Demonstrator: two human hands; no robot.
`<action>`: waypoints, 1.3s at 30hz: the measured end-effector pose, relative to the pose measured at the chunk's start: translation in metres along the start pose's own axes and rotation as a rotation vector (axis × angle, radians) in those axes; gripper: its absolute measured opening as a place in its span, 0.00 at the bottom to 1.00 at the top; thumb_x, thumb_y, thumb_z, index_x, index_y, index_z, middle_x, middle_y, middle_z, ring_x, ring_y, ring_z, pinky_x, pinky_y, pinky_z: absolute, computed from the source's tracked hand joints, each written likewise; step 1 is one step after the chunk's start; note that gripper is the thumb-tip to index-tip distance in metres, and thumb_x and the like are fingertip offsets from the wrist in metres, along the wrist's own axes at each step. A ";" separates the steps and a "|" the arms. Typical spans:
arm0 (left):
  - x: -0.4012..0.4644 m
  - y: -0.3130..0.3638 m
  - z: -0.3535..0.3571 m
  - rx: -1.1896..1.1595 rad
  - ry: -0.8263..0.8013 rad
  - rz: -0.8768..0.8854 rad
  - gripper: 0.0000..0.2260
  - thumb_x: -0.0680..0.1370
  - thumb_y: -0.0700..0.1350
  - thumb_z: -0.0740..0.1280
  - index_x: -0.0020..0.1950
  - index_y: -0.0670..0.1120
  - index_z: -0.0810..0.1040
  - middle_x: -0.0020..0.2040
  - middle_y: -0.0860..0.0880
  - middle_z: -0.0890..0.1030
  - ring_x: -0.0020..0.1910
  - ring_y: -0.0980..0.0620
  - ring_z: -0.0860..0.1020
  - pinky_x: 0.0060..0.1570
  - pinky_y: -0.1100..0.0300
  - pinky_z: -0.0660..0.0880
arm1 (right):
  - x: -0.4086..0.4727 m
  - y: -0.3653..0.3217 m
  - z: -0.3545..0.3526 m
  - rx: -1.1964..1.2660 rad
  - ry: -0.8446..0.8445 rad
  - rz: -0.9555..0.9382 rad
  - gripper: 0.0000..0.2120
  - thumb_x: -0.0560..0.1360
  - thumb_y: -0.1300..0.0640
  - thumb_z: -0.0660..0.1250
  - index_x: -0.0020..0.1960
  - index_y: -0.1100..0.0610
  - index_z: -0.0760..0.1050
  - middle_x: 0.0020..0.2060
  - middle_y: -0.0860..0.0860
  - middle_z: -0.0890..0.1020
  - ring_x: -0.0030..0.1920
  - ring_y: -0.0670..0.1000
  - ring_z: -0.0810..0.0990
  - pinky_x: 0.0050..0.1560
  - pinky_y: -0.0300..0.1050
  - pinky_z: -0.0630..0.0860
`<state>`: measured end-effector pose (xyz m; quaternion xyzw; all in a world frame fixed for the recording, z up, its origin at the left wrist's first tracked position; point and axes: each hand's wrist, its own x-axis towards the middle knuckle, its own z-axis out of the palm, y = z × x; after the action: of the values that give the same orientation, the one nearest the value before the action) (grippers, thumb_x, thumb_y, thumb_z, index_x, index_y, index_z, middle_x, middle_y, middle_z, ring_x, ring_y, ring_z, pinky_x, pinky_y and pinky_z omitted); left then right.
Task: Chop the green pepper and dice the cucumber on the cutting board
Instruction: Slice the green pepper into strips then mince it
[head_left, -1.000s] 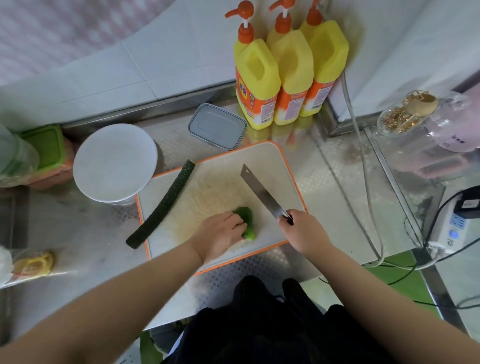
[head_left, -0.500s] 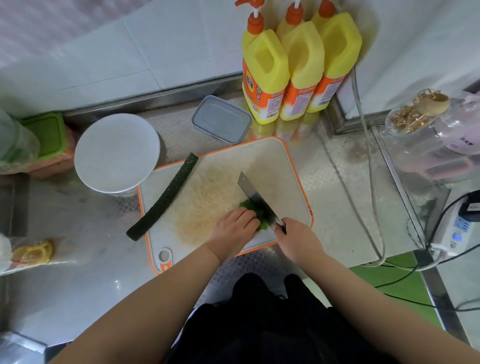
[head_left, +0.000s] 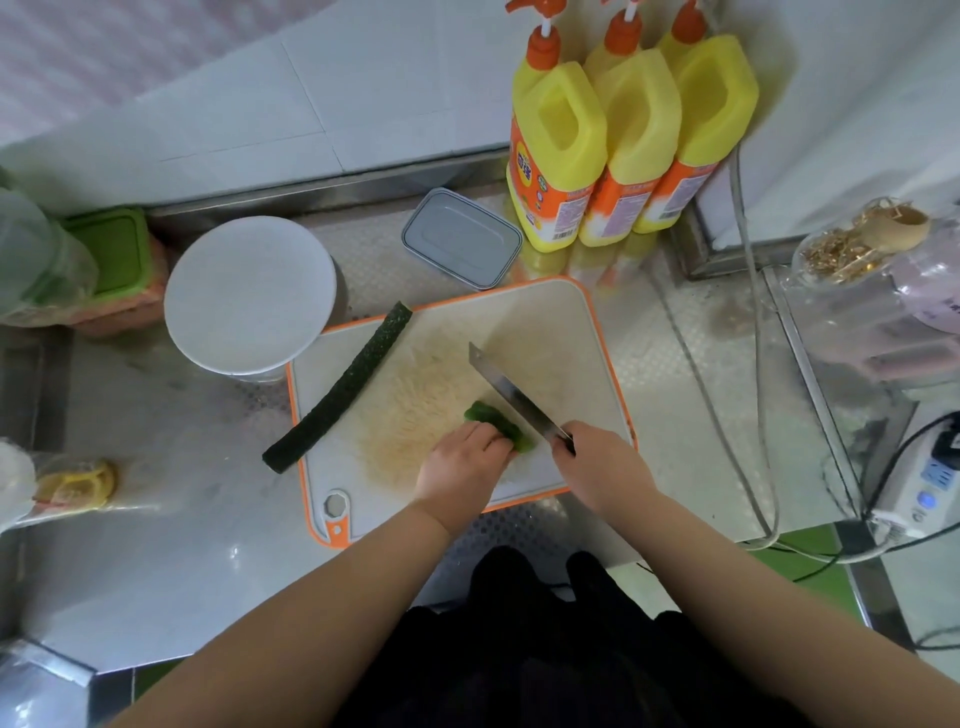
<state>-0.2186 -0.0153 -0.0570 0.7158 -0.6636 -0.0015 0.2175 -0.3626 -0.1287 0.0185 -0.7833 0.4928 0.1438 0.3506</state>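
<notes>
Gripping the knife (head_left: 511, 396), the right hand (head_left: 602, 467) had barely started the left-hand-pinned (head_left: 462, 465) green pepper (head_left: 498, 421); cucumber (head_left: 340, 387) at ten o'clock lay whole.

Bright, even daylight, soft shadows, glare on the steel counter (head_left: 156, 561), wide-angle bending at edges, slightly soft focus
</notes>
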 end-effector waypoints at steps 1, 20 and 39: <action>-0.003 -0.001 0.000 -0.003 -0.008 0.008 0.17 0.83 0.45 0.57 0.43 0.45 0.83 0.40 0.48 0.80 0.40 0.49 0.78 0.36 0.55 0.77 | -0.003 0.002 0.001 0.002 -0.004 0.005 0.12 0.81 0.50 0.55 0.49 0.56 0.72 0.39 0.53 0.79 0.41 0.56 0.77 0.39 0.45 0.69; 0.003 0.004 -0.001 -0.055 -0.080 -0.138 0.05 0.75 0.41 0.67 0.41 0.45 0.81 0.38 0.49 0.78 0.35 0.48 0.76 0.23 0.57 0.72 | -0.019 -0.003 0.010 -0.189 0.018 -0.076 0.13 0.82 0.50 0.51 0.57 0.56 0.70 0.45 0.55 0.81 0.45 0.57 0.79 0.37 0.45 0.67; -0.001 0.002 0.002 -0.170 -0.178 -0.274 0.12 0.78 0.48 0.60 0.49 0.46 0.81 0.47 0.50 0.80 0.46 0.48 0.76 0.38 0.56 0.76 | -0.026 -0.022 0.006 -0.353 -0.058 -0.022 0.03 0.80 0.60 0.59 0.53 0.56 0.68 0.45 0.53 0.79 0.46 0.55 0.79 0.36 0.45 0.67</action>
<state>-0.2216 -0.0155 -0.0583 0.7755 -0.5740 -0.1505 0.2156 -0.3550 -0.1014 0.0383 -0.8336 0.4410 0.2466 0.2230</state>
